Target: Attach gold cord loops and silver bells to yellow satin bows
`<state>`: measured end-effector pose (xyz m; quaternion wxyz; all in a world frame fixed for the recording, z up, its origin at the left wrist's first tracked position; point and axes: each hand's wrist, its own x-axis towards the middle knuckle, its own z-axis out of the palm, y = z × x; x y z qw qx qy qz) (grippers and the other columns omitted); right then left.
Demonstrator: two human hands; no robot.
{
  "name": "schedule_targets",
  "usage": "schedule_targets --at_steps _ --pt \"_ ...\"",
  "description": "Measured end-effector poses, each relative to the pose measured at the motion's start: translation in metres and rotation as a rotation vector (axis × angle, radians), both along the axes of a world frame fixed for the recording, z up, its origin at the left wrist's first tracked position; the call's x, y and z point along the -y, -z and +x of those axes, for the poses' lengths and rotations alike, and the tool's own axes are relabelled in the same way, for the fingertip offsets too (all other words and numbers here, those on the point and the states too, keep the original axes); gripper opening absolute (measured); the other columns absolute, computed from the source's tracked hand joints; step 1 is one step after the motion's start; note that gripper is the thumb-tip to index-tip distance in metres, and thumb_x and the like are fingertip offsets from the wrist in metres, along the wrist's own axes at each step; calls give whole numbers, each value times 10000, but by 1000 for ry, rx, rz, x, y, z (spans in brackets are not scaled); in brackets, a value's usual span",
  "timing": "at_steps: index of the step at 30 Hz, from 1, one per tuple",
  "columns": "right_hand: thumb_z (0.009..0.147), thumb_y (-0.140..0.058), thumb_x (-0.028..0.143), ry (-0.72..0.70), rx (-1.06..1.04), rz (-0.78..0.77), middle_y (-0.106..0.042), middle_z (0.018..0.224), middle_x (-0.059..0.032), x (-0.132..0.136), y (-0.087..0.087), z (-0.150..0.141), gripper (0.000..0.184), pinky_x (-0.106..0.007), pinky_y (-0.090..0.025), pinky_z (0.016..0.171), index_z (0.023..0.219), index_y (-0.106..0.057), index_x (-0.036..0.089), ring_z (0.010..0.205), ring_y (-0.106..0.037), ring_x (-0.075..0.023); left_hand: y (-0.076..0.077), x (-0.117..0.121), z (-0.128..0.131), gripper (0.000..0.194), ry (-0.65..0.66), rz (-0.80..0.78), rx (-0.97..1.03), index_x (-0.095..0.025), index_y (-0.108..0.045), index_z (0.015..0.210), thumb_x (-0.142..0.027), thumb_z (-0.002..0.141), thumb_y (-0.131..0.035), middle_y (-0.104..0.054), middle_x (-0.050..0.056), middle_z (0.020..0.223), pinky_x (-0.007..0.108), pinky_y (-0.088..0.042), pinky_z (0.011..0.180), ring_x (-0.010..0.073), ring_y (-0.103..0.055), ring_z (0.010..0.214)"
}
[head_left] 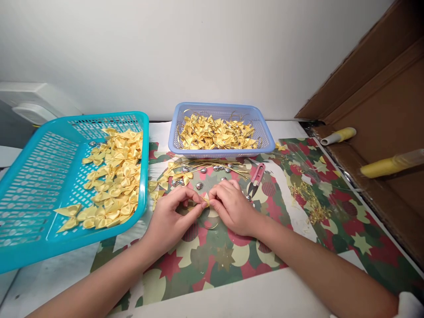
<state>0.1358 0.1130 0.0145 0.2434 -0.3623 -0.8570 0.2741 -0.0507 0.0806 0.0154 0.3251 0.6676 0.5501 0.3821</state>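
Observation:
My left hand [177,212] and my right hand [233,205] meet over the patterned sheet. Between their fingertips is a yellow ribbon bow [207,202], mostly hidden by the fingers. A thin gold cord [212,227] curves out below it. Both hands are closed in a pinch on this bow. Just beyond them lie several small silver bells [199,186], loose yellow bows [163,182] and a bundle of gold cords [218,162]. Pink-handled thread snips [256,179] rest to the right of my right hand, blades toward me.
At the left stands a turquoise basket [145,176] holding many yellow bows. A blue-violet basket [220,153] with corded bows sits at the back. Gold cord scraps [311,203] are heaped on the right. A cardboard wall [380,97] with yellow tubes [391,166] borders the right side.

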Motion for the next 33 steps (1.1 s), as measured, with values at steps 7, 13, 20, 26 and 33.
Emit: schedule_targets --at_steps 7,13,20,26,33 --pt "961 -364 180 11 -10 19 -621 841 -28 0 1 0 163 -351 -299 788 827 -454 207 834 -501 -192 -2 1 -1 62 53 144 -121 -242 -716 874 -229 847 -661 -695 -3 759 275 -442 627 158 -571 712" --pt "960 -360 176 15 -3 39 -639 857 -36 0 2 0 167 -353 -293 785 829 -459 206 834 -497 -191 -3 0 0 98 95 180 -167 -245 -718 898 -209 867 -633 -702 2 770 281 -454 643 169 -573 741" --pt "894 -467 224 97 -65 14 -604 725 2 3 -4 -1 85 -344 -293 795 817 -498 202 773 -512 -173 -3 2 1 90 56 98 -159 -232 -680 868 -213 879 -593 -690 9 804 302 -457 687 186 -576 793" --pt "806 -544 238 162 -118 83 -561 594 31 4 -3 -2 52 -341 -288 775 790 -571 197 676 -510 -154 -2 1 2 95 35 56 -128 -235 -679 856 -253 880 -589 -687 13 828 313 -466 701 195 -594 807" --pt "843 -532 198 168 -118 138 -586 564 34 3 -2 -4 127 -343 -274 769 753 -621 193 647 -509 -139 -6 3 4 87 44 74 -150 -230 -671 847 -239 881 -591 -676 5 799 299 -458 669 181 -579 771"
